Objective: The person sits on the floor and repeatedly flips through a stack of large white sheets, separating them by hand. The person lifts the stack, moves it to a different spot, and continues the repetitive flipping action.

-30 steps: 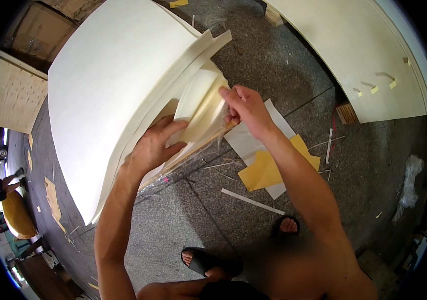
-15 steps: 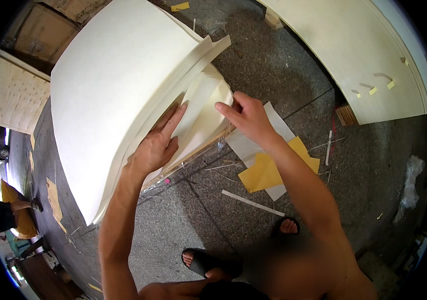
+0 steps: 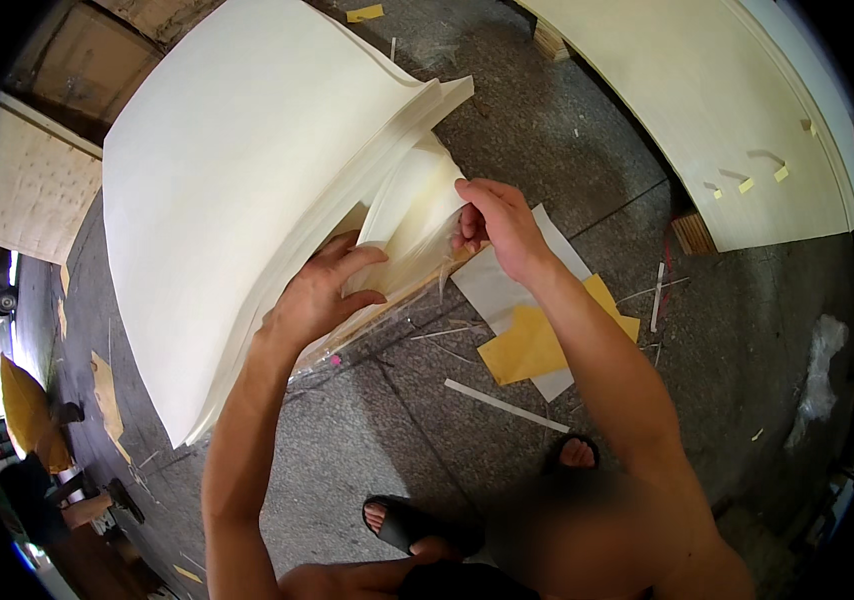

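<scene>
A thick stack of large white sheets (image 3: 237, 150) is folded back to the left, its layered edges curving toward me. My left hand (image 3: 317, 295) reaches under that fold, thumb and forefinger apart; its other fingers are partly hidden by the layers. Between my hands lie the lower cream-white sheets (image 3: 417, 205), one of them bent up in a curve. At their right-hand corner my right hand (image 3: 502, 225) pinches a white sheet, thumb on top and fingers curled below. Clear plastic film (image 3: 444, 275) hangs at the stack's near edge.
Yellow paper (image 3: 522, 345) and a pale sheet (image 3: 559, 240) lie on the speckled floor beside my right forearm. A large pale board (image 3: 707, 110) rests on wood blocks (image 3: 692, 231) at far right. Crumpled plastic (image 3: 820, 370) lies right. A person's leg (image 3: 87, 510) shows at lower left.
My left hand has drawn slightly nearer and its forefinger has bent. My right hand's fingers have curled under the sheet corner. The person at left has moved nearer.
</scene>
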The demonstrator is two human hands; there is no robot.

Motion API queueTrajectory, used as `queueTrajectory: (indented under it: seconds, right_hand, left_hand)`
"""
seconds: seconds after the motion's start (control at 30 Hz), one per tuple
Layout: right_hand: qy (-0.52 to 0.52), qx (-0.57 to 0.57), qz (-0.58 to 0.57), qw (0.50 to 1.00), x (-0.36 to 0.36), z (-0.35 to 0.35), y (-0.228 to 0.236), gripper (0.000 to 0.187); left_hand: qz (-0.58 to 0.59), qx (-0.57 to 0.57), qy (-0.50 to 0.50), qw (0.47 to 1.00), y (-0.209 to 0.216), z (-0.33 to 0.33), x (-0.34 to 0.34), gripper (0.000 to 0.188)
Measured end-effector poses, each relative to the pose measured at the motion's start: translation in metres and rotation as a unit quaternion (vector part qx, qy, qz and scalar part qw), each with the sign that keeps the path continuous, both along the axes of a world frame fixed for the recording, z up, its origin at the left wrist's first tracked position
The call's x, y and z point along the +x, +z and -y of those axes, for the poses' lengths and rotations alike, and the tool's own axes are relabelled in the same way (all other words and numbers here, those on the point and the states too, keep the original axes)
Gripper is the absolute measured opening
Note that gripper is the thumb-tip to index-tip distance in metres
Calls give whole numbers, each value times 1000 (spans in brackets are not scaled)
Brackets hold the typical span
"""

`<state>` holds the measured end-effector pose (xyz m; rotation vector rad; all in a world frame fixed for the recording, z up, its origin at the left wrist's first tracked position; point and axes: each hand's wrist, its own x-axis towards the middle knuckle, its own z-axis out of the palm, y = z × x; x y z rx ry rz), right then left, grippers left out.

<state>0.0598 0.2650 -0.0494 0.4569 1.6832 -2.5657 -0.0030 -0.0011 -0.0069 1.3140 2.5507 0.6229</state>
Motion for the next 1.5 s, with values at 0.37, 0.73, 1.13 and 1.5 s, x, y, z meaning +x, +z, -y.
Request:
queueTrajectory:
  seconds: [0.37,0.73,1.13,1.5]
  right_hand:
    - [5,112,21,993,-3,3,9,42]
    - [5,16,20,1000,0,0,3,40]
    - [8,6,26,1000,-2,-2,8,39]
    - [9,7,32,999,1,-5,-1,40]
  left_hand:
    - [6,35,17,999,0,-5,4,46]
    - [26,9,-4,1000,4,-5,2,57]
    - [-17,-1,2,1000,4,-8,6,46]
    - [3,20,6,1000,2,-6,5,57]
